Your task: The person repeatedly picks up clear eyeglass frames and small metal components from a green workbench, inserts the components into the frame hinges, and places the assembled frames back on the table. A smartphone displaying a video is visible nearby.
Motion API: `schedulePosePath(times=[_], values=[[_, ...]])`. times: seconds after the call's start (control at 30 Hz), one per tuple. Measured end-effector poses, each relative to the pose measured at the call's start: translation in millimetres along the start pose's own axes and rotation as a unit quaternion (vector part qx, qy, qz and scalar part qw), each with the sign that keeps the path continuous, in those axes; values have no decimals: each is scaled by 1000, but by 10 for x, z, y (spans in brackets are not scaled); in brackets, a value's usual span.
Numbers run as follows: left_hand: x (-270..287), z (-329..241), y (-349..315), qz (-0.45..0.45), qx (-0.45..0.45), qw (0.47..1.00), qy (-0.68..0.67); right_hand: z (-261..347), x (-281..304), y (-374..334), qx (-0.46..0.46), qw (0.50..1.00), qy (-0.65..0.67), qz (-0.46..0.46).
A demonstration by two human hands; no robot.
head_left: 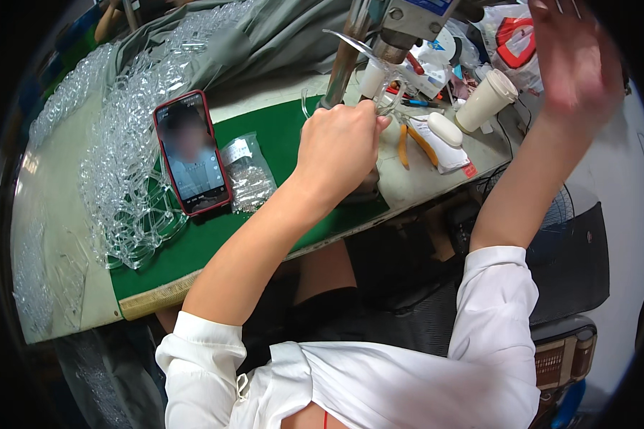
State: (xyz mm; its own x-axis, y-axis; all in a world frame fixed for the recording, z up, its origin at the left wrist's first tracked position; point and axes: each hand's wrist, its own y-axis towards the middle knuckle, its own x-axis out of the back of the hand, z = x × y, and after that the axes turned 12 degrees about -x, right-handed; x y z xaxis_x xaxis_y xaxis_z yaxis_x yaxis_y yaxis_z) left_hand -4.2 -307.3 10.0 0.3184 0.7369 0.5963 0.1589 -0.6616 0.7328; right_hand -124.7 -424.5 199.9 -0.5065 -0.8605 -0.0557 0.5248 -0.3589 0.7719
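Since it looks light and brittle, the clear frame (pixel 398 99) held by the left hand (pixel 341 146) is best gripped by its rim.

Person's left hand (pixel 336 146) bare; below it, bare forearm, then white left sleeve (pixel 200 361), turned up near elbow, wide folded cuff, creased cloth. Right hand (pixel 579 71) bare, blurred; below it, matching white right sleeve (pixel 497 300), cuff folded at elbow. Well below both hands, loose white shirt (pixel 379 379), wrinkled, small pale loop (pixel 242 387) near left sleeve. Thin red cord (pixel 326 419) at shirt opening. Below left hand, dark legwear (pixel 327 299).
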Motion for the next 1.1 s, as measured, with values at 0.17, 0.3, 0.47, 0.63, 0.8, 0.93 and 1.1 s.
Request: schedulePosePath(times=[0.17, 0.3, 0.47, 0.63, 0.8, 0.93, 1.1], values=[[-89, -47, -1, -7, 1, 1000, -8, -588, -125, -721, 216, 975, 23, -51], [-57, -37, 6, -32, 15, 999, -25, -364, 26, -428, 143, 988, 30, -59], [398, 17, -406, -74, -19, 990, -121, -436, -94, -469, 115, 971, -108, -177], [1885, 38, -1930, -98, 124, 917, -366, -1076, -133, -1527, -40, 960, -206, -185], [3637, -105, -3369, -290, 326, 870, -231, -1392, -178, -2378, -242, 940, -187, -150], [3974, 81, -4116, -327, 390, 833, -217, -1472, -417, -2303, -229, 954, -163, -104], [3726, 650, -3683, -395, 555, 696, -226, -1375, -711, -2276, -210, 959, -186, -35]])
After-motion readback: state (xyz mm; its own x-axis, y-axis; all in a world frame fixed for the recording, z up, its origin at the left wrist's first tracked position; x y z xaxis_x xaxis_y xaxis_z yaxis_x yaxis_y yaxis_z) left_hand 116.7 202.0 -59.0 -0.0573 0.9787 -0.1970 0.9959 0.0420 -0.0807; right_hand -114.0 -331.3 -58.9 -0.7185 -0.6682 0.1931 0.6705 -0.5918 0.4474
